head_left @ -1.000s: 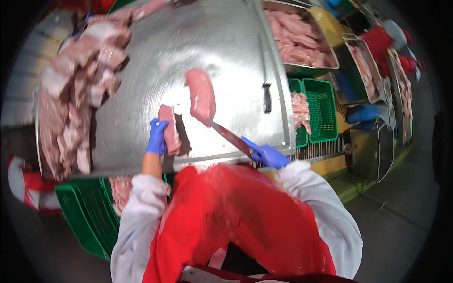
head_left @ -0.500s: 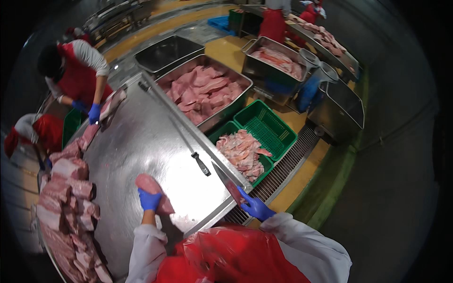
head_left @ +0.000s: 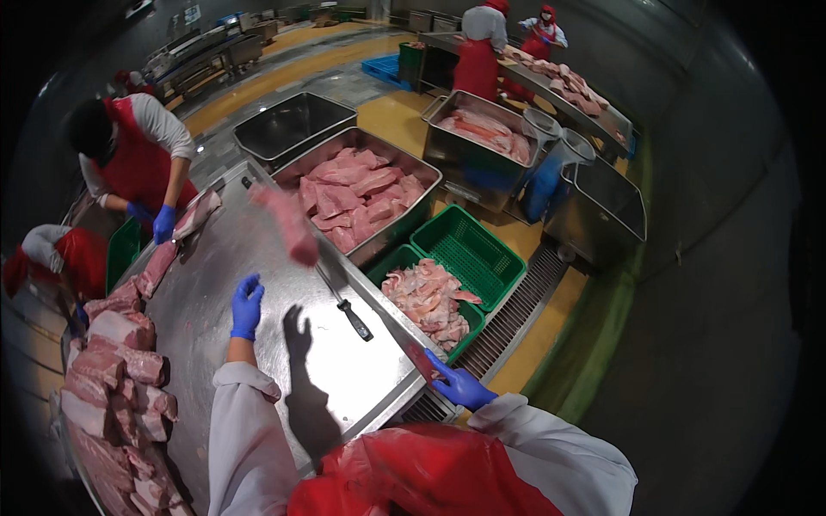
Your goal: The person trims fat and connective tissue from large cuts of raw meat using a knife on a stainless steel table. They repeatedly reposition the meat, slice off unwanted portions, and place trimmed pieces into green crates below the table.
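Note:
A piece of pink meat point(head_left: 291, 227), blurred by motion, is in the air above the table's far edge, beside the steel bin of meat point(head_left: 357, 191). My left hand point(head_left: 247, 307) is raised over the steel table, empty and with fingers apart, a gap between it and that piece. At the table's right edge my right hand point(head_left: 465, 390) is closed round a knife point(head_left: 411, 342); its blade points forward along the rim and the handle is mostly hidden. Between my hands lies a sharpening steel with a black handle point(head_left: 354, 321).
Large cuts of meat point(head_left: 120, 370) line the table's left side. Beyond the right edge stand a green basket of trimmings point(head_left: 430, 301) and another green basket point(head_left: 473, 249). A dark steel bin point(head_left: 295, 129) is behind. A co-worker point(head_left: 142, 155) handles meat at the far left.
The meat piece has left my left hand and moved forward, away from me. My left hand has opened and shifted forward and slightly left. My right hand still grips the knife.

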The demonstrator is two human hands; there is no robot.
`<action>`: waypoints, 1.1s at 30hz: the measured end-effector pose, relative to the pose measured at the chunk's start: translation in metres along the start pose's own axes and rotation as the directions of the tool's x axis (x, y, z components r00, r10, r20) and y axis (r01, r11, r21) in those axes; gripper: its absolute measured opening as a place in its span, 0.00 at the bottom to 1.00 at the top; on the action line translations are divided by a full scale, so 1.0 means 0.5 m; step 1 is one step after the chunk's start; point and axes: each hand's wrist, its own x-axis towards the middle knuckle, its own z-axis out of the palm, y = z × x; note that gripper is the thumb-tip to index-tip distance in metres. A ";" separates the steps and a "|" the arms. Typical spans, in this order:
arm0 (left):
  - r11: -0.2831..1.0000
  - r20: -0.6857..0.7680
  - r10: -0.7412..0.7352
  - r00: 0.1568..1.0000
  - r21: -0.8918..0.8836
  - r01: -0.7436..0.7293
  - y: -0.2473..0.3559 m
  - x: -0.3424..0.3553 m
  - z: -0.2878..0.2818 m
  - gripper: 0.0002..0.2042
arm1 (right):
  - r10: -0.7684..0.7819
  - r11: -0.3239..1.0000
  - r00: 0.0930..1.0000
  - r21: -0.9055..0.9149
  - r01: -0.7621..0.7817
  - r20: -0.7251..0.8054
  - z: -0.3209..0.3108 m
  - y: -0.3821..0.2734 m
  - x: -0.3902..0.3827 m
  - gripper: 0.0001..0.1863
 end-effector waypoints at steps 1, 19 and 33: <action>0.962 -0.022 0.008 1.000 0.275 -0.002 -0.075 -0.046 -0.037 0.17 | -0.033 0.999 0.999 0.005 0.033 0.030 0.004 -0.012 0.029 0.41; 0.165 -0.555 -0.543 0.630 0.665 0.728 0.038 -1.352 -0.608 0.16 | -0.022 0.999 0.890 -0.014 0.032 0.455 0.324 -0.111 0.247 0.42; 0.399 -0.994 -0.065 0.091 0.058 0.915 -0.005 -0.649 -1.344 0.59 | -0.028 0.990 0.836 -0.101 0.100 0.547 0.644 -0.448 0.285 0.41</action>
